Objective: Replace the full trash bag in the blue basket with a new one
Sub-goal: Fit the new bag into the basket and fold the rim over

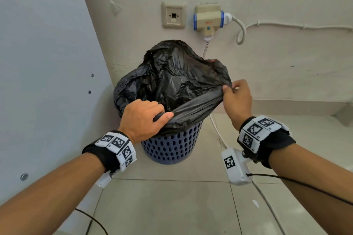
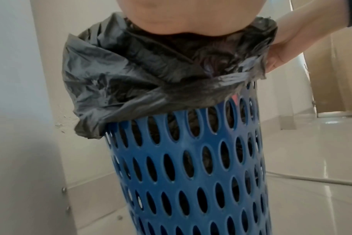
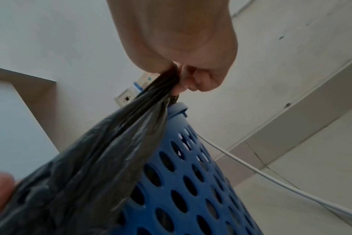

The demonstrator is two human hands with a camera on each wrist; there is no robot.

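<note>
A blue perforated basket (image 1: 170, 147) (image 2: 191, 167) (image 3: 183, 182) stands on the tiled floor against the wall. A black trash bag (image 1: 177, 80) (image 2: 119, 76) (image 3: 103, 167) lines it, its rim pulled up and partly folded over the edge. My left hand (image 1: 145, 118) grips the bag's near rim at the basket's left front. My right hand (image 1: 236, 97) (image 3: 183, 76) pinches a gathered bunch of the rim, lifted up at the right. The plastic stretches taut between the two hands. Something red (image 1: 211, 61) peeks over the bag's far edge.
A grey-white panel with screws (image 1: 47, 82) stands close on the left. On the wall behind are a socket plate (image 1: 173, 15) and a plugged adapter (image 1: 208, 21). A white cable (image 1: 217, 131) runs down past the basket's right side across the floor.
</note>
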